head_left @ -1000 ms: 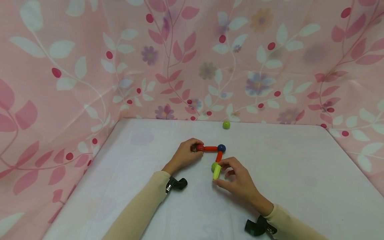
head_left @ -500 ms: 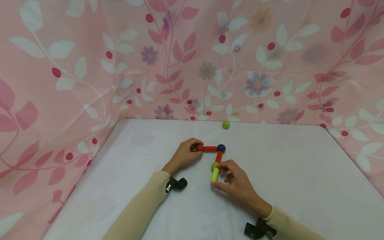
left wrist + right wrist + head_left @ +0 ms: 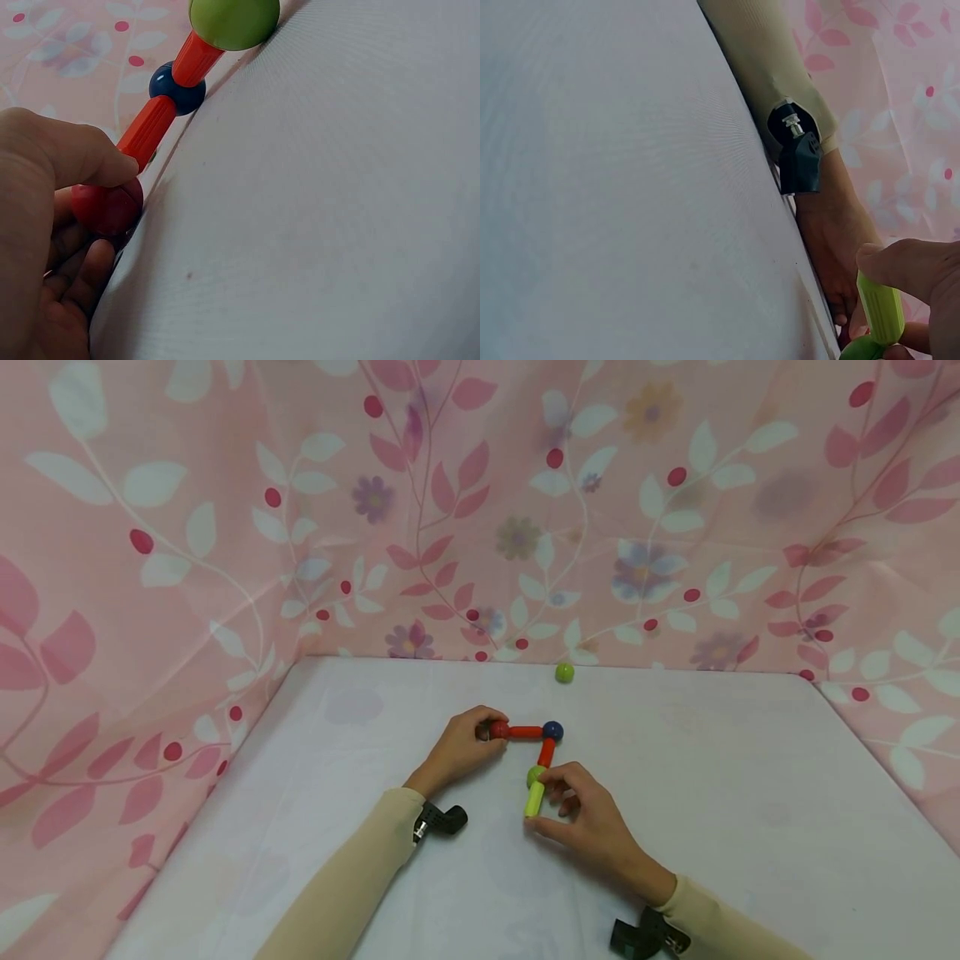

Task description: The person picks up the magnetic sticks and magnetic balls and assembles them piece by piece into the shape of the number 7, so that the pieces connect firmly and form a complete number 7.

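Observation:
My left hand (image 3: 467, 745) holds a red ball (image 3: 110, 206) between thumb and fingers at the left end of a chain. From it a red rod (image 3: 527, 732) runs right to a dark blue ball (image 3: 552, 731). A second red rod (image 3: 547, 752) leads from there toward me to a green ball (image 3: 536, 776). My right hand (image 3: 592, 814) pinches a yellow-green rod (image 3: 882, 311), thumb on its near end and a finger by its far end. That far end meets the green ball, which is partly covered by my finger in the head view.
Another green ball (image 3: 565, 672) lies alone at the far edge of the white-covered table (image 3: 712, 777). Behind it hangs a pink floral cloth (image 3: 450, 510). A black camera mount is strapped to each wrist.
My right hand has shifted slightly left and toward me, swinging the yellow-green rod more into line with the second red rod. The left hand has stayed in place on the red ball.

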`<control>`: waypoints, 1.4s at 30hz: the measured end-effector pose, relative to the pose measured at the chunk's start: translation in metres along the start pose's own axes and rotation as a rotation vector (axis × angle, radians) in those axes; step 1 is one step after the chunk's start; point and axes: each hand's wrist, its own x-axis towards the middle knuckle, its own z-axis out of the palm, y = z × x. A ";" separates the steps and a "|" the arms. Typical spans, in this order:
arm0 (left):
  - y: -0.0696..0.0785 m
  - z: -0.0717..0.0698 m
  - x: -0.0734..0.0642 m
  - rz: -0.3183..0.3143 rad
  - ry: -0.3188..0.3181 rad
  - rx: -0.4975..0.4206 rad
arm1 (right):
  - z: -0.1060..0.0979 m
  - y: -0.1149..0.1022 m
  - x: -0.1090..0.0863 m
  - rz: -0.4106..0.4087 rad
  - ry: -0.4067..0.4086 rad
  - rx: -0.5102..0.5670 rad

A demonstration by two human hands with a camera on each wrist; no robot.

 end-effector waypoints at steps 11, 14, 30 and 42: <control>0.000 0.000 0.001 0.006 0.000 -0.002 | 0.001 0.001 0.000 -0.036 -0.007 0.002; 0.000 0.000 0.001 0.013 -0.001 -0.003 | 0.002 0.001 0.000 -0.045 -0.003 -0.011; 0.003 -0.001 0.002 0.012 -0.007 -0.007 | 0.004 0.000 0.001 -0.070 0.018 -0.082; 0.002 -0.001 0.002 0.013 -0.003 0.007 | 0.004 0.002 0.001 -0.060 0.006 -0.078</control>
